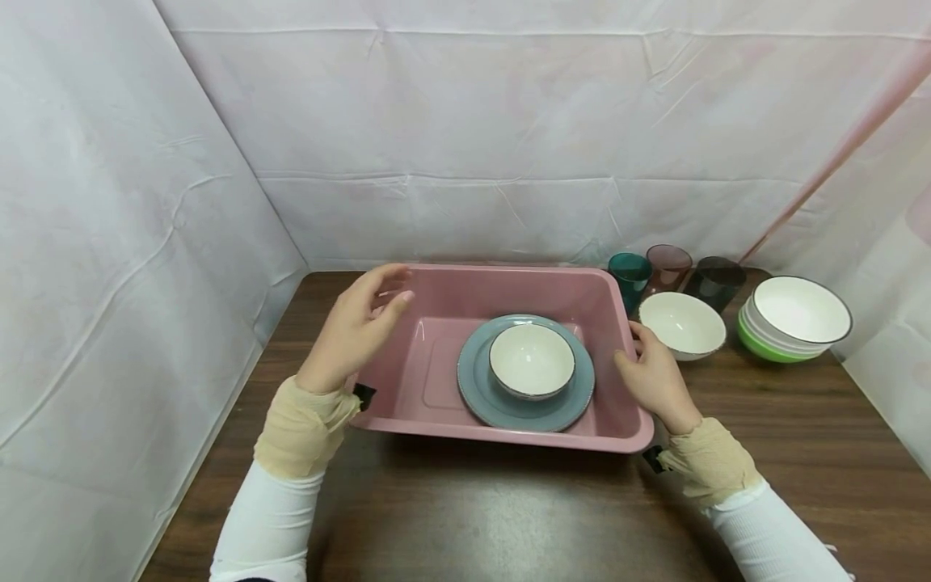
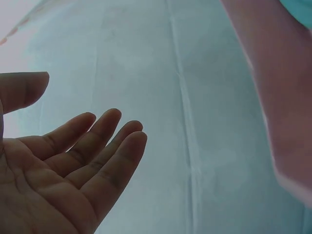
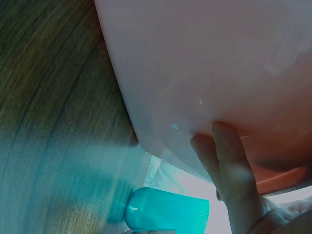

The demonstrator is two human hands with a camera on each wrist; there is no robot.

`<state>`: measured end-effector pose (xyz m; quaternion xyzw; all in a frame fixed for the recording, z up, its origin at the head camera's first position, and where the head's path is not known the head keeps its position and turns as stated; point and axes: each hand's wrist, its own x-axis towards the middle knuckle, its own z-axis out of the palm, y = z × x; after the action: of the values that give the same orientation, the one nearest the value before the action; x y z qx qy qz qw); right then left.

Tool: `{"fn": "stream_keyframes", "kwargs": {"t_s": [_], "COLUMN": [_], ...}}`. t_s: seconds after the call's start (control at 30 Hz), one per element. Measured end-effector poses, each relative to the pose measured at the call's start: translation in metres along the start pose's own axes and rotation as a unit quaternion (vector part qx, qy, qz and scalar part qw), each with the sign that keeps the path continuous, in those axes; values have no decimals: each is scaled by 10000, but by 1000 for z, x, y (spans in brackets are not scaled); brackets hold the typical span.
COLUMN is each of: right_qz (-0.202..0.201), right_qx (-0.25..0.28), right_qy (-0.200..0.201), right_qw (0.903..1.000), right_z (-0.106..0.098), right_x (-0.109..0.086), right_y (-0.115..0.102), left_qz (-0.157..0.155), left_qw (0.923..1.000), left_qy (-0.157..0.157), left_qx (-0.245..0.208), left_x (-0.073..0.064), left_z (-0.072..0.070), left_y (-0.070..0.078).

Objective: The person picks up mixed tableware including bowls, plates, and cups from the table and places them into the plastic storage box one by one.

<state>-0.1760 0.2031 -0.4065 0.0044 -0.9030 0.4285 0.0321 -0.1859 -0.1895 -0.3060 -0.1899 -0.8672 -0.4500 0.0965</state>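
A pink plastic basin sits on the table, with a blue-grey plate inside it. On the plate rests a small white bowl with a dark rim. My left hand is raised over the basin's left end, fingers relaxed and apart; the left wrist view shows its palm bare, away from the basin wall. At the other end, my right hand grips the basin's right rim, thumb on the inner side. In the right wrist view its fingers lie against the outer wall.
Right of the basin stand a teal cup, a reddish cup and a dark cup. A white bowl is close to my right hand. Farther right is a bowl stack with green at its bottom. Curtains enclose the table.
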Motion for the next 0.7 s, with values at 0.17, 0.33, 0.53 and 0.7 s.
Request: {"fn": "stream_keyframes", "kwargs": {"t_s": [0.17,0.33,0.53,0.7], "right_qz": [8,63,56,67], "right_qx": [5,40,18,43], "right_qy": [-20,-95,-96,-130], "right_qw": [10000,9999,9999,9999], "right_z": [-1,-1,-2,-2], "right_x": [0,0,-1,-1], "right_y": [0,-1,-2,-2], "left_qz": [-474,-1020,-1559,-1893], "left_qw": [9979,9925,9858,9805], "left_qy": [136,34,-177,-312], "left_qx": [422,678,593,425], "left_x": [-18,-31,-32,-34], "left_z": [-18,-28,-18,-2], "left_y": [-26,-52,-89,-105]}}
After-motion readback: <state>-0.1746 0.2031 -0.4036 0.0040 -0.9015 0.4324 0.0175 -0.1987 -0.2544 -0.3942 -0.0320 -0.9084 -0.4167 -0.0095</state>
